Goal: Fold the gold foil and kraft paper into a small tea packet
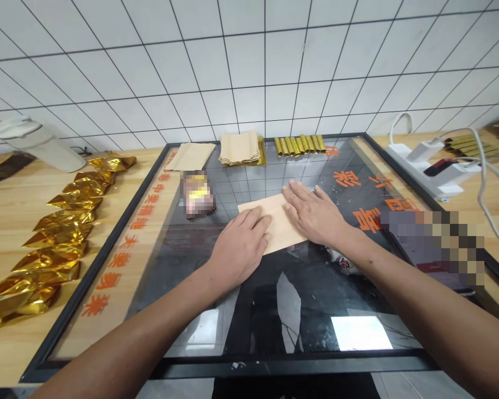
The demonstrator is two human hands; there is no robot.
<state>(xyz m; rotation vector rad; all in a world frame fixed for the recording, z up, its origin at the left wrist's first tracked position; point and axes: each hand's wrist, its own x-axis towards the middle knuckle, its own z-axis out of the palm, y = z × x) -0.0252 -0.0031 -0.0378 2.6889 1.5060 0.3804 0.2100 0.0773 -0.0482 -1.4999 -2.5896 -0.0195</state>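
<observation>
Nearest, the dark frame edge (pixel 291 366) of a glass panel (pixel 170 266) runs across, w/ bright reflections in the glass. L forearm comes in from bottom left, R from bottom right. Both hands are on a tan paper sheet (pixel 279 230) lying approx. mid-panel, tilted a bit. L hand (pixel 239 246): palm down on its left part, fingers loosely bent, thumb close by, tips on the paper, nothing gripped. R hand (pixel 311 213): open, palm down on its right part, fingers extended & a little apart, nothing gripped. Part of a white wrapper (pixel 343 261) shows just beside R forearm; further right, a dark flat item (pixel 416 244), partly pixelated. Left of the panel, a row of folded gold foil pieces (pixel 60 252) on the wood top (pixel 8 233). Orange characters (pixel 118 257) run down the panel's left side, more on the right. Beyond L hand, a small pixelated pack (pixel 197 194). Along the far edge, L to R: tan sheets (pixel 191 157), a thicker tan stack (pixel 239 148) w/ gold showing at its side, a row of gold tubes (pixel 299 146). Far right, white power strip (pixel 407 160) w/ plugs & cables; far left, a tilted white cup (pixel 45 144). Behind all, white tile wall (pixel 249 61), dark grout
</observation>
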